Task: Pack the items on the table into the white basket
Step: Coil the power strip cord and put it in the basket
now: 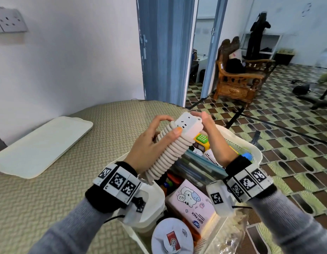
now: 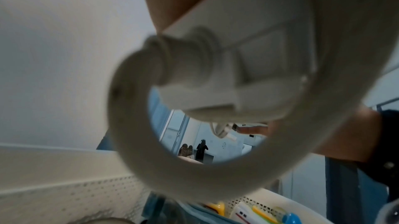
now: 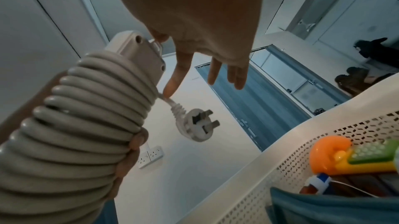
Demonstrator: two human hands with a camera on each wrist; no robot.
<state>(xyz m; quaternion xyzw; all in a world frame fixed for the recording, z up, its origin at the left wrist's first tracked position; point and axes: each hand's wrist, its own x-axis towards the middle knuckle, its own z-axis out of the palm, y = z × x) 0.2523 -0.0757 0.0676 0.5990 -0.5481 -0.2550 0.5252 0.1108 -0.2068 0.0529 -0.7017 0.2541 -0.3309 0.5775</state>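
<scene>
I hold a white power strip with its cord wound tightly round its body, up in the air over the white basket, which stands on the desk at its near right. My left hand wraps the coiled part, thumb across the top and fingers curled behind, so that grip holds the strip. My right hand sits at the far end of the strip with straight fingers; one fingertip touches the cord where the plug hangs loose, so that grip is wide. The basket already carries a pink tissue pack, a yellow and green toy phone, a round white tin and a blue pouch. A white tray lies on the desk to the left, well apart from the basket.
</scene>
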